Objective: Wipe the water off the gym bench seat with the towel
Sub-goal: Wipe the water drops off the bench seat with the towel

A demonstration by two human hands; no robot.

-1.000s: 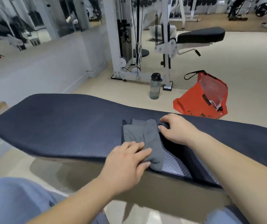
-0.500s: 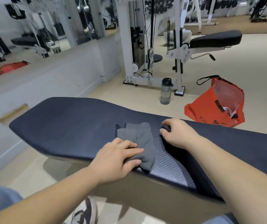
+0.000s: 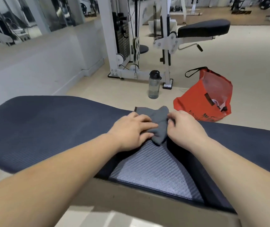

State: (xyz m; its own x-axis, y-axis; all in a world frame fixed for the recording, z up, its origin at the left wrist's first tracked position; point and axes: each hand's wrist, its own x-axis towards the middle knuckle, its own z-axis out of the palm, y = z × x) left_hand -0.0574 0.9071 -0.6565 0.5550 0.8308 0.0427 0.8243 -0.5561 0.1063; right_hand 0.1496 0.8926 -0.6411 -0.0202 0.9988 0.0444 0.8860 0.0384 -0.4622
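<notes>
A dark blue ribbed gym bench seat (image 3: 46, 128) runs across the view, with a lighter grey ribbed patch (image 3: 152, 171) near its front edge. A bunched grey towel (image 3: 158, 123) lies on the seat toward its far edge. My left hand (image 3: 131, 130) presses flat on the towel's left side, fingers spread over it. My right hand (image 3: 185, 126) pinches the towel's right edge with curled fingers. No water is discernible on the seat.
On the floor beyond the bench stand a clear water bottle (image 3: 154, 85) and an open red bag (image 3: 207, 99). A white cable machine (image 3: 122, 38) with a black padded seat (image 3: 203, 28) sits further back. A low white wall (image 3: 32, 63) runs along the left.
Both hands have slid the towel away from me, from near the front edge toward the seat's far edge. The hands are closer together and the towel is more bunched.
</notes>
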